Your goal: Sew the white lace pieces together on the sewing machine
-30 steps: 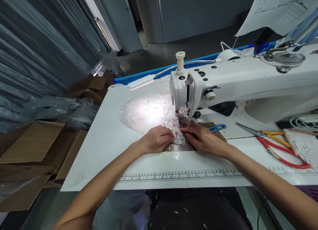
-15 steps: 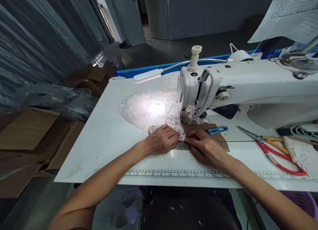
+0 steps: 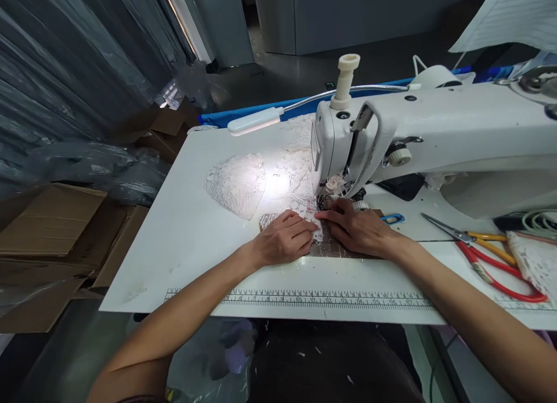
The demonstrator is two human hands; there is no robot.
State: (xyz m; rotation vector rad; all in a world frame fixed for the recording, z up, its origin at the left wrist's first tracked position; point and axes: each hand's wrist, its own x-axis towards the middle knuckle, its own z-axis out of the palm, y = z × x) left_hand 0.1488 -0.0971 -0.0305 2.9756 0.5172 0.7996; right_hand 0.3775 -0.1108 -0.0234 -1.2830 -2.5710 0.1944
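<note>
Both hands had slid the lace piece (image 3: pixel 314 224) forward to the needle; left hand (image 3: pixel 284 240) and right hand (image 3: pixel 357 229) pressed it flat with extended fingers under the sewing machine (image 3: pixel 391 142) head. Feeding seemed underway; next called for steady guiding

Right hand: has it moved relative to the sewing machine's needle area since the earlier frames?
Yes. The right hand has slid forward toward the needle area of the sewing machine; its fingertips now lie right at the presser foot, on the lace.
</note>
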